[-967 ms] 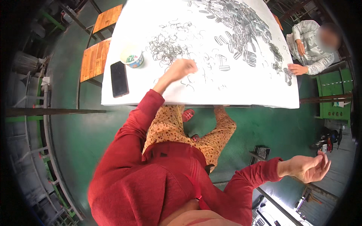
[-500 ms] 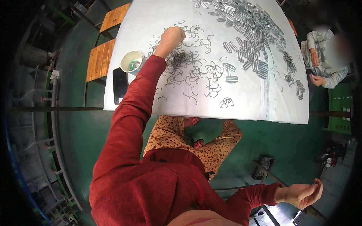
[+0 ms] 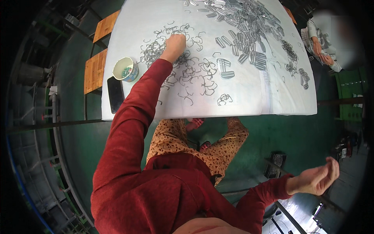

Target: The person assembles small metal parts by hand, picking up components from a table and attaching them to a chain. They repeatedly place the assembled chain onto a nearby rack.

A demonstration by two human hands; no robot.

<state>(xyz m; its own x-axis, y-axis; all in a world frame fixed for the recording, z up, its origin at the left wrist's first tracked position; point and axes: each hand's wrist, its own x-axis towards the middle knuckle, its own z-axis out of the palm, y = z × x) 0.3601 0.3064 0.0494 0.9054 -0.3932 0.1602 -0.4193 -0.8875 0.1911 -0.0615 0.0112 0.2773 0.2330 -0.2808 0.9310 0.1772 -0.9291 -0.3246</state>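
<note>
My left hand [image 3: 176, 45] is closed, its back upward, over a heap of thin bent wire hooks [image 3: 152, 52] on the white-covered table [image 3: 136, 23]. The fingers point down and away, so whatever they grip is hidden. Out past the near right corner of the table, low on the right, hangs my right hand [image 3: 316, 178]. Its fingers are loosely bent, and nothing shows in them. More wire hooks [image 3: 209, 84] lie scattered on the near side of the heap.
Left of the hooks stand a paper cup [image 3: 132, 74] with small green and red bits inside and a dark phone [image 3: 115, 95]. Striped grey oblong pieces [image 3: 249, 31] are piled at the far right. Another person [image 3: 321, 43] sits beyond the right edge. Wooden stools [image 3: 95, 70] stand on the left.
My left hand stays over the hook heap, now seen more from behind. My right hand has risen slightly, its fingers turned further up. The table has shifted left and up in view.
</note>
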